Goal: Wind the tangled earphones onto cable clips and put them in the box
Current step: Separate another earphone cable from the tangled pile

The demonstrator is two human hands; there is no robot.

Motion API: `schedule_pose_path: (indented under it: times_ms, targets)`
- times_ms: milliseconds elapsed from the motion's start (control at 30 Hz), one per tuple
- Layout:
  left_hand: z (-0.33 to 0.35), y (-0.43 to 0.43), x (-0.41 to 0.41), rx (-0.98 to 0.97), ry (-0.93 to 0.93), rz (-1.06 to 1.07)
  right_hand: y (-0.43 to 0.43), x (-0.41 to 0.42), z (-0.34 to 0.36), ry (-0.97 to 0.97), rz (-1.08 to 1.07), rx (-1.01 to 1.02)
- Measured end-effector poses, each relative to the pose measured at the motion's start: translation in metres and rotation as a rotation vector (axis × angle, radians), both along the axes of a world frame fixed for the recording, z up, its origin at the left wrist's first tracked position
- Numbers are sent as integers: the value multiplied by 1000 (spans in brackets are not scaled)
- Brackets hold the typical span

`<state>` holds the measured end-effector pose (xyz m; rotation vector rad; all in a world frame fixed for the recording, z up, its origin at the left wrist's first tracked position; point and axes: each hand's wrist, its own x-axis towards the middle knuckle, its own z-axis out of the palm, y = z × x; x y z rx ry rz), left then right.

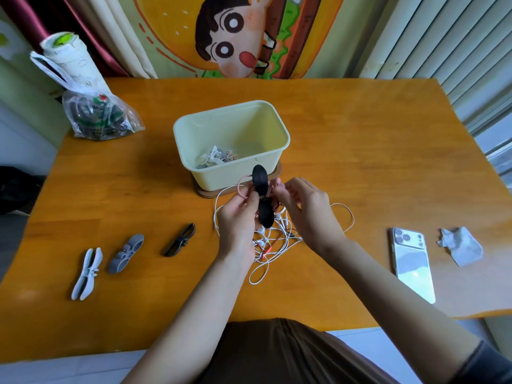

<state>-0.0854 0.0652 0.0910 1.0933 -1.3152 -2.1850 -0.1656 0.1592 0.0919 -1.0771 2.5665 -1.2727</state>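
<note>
1. Done as far as shows: a small heap of wound earphones (216,159) already lies at the bottom of the pale box (194,120), toward its near left corner.
2. In hand: your left hand (238,214) grips a black clip (261,200), upright just in front of the box. Your right hand (307,209) has its fingers (279,189) curled beside the clip's upper half, apparently pinching the pink cable (243,187) that loops out on the clip's left. I judge this set to be mid-winding. How many turns are on is hidden by your fingers.
3. Left: a tangle of white earphones (271,245), with a reddish lead running through it, lies on the worktop (360,162) under your hands, not yet sorted.
4. Three spare clips wait at your left: a white clip (87,273), a grey clip (126,253) and a dark clip (180,239).
5. My estimate is that you are under halfway through. This set needs finishing and boxing, then the tangle.
</note>
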Motion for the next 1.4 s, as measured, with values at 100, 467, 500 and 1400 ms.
schedule_pose_path:
  times_ms: [100, 467, 500, 1400]
  targets:
    - [0, 2, 0, -57, 25, 15, -5, 4, 4, -308, -105, -7]
    - [-11, 3, 1, -38, 55, -30, -9, -13, 13, -667, -145, 173]
    - [-12, 3, 1, -41, 49, -32, -9, -13, 10, -559, -164, 240]
    - [-11, 5, 1, 31, 34, -4, -11, -1, -4, -673, -75, -228]
